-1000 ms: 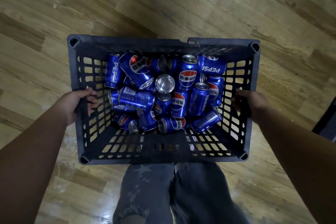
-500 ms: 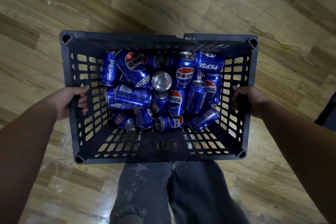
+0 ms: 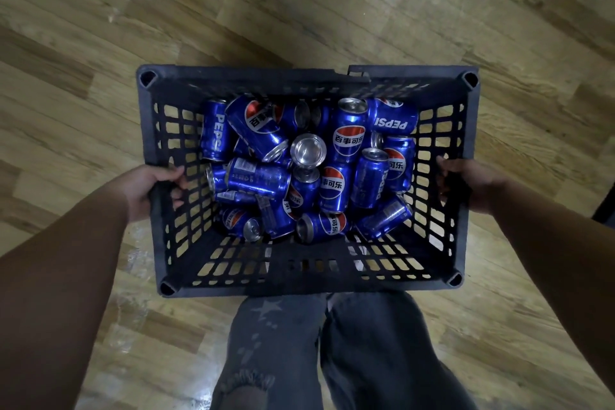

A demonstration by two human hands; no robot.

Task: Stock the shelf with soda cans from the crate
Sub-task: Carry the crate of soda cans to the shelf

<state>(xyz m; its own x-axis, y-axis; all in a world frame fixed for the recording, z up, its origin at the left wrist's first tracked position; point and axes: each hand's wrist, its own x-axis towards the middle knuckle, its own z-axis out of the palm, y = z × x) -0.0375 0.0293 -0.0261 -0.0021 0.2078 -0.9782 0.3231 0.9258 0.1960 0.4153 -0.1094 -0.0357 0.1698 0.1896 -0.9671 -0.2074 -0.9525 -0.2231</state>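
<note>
Left hand (image 3: pixel 149 188): grips the left wall of the crate (image 3: pixel 259 77) at its rim, with the fingers curled over the edge and the tips showing inside.
Right hand (image 3: pixel 466 183): holds the right wall in the same way, its fingers wrapped over the rim.
Crate: dark slotted plastic, held between both hands in front of the person's legs. It looks lifted off the floor, though this is not certain.
Soda cans (image 3: pixel 347 140): blue, and all inside the crate. They are heaped loosely toward its far half, most on their sides and a few end up. The near strip of the crate's bottom is bare.
Shelf: not in view.
Done: judging by the full heap, no stocking has begun. Neither hand holds a can and none lies outside the crate.
Left: almost everything. The crate has to be brought to the shelf and set down, and the cans moved across.
Around: wood floor (image 3: pixel 299 10), dark trousers (image 3: pixel 366 343) torn at one knee, and a dark edge at far right that cannot be identified.
</note>
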